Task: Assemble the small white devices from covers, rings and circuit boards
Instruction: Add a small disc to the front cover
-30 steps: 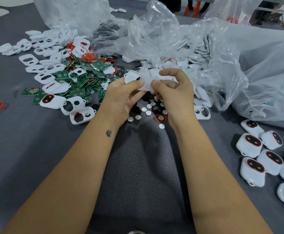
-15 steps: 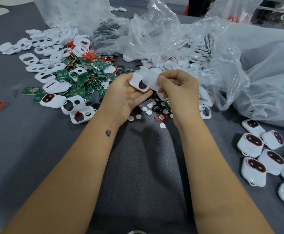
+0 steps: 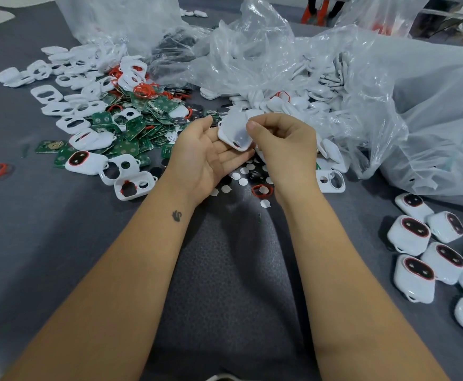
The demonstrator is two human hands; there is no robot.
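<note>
White cover (image 3: 235, 132): lies on left hand's (image 3: 201, 158) spread fingers
Right hand (image 3: 285, 145): fingers curled, pinching cover's far edge

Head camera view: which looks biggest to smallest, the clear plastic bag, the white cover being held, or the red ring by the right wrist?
1. Clear plastic bag, by far.
2. White cover.
3. Red ring, slightly smaller.

A single head-worn wide-angle view looks forward and steeply down over the grey desk (image 3: 46, 243). Both forearms enter from the bottom edge, close to the lens. The frame's centre sits near; plastic bags (image 3: 362, 92) fill the upper right.
</note>
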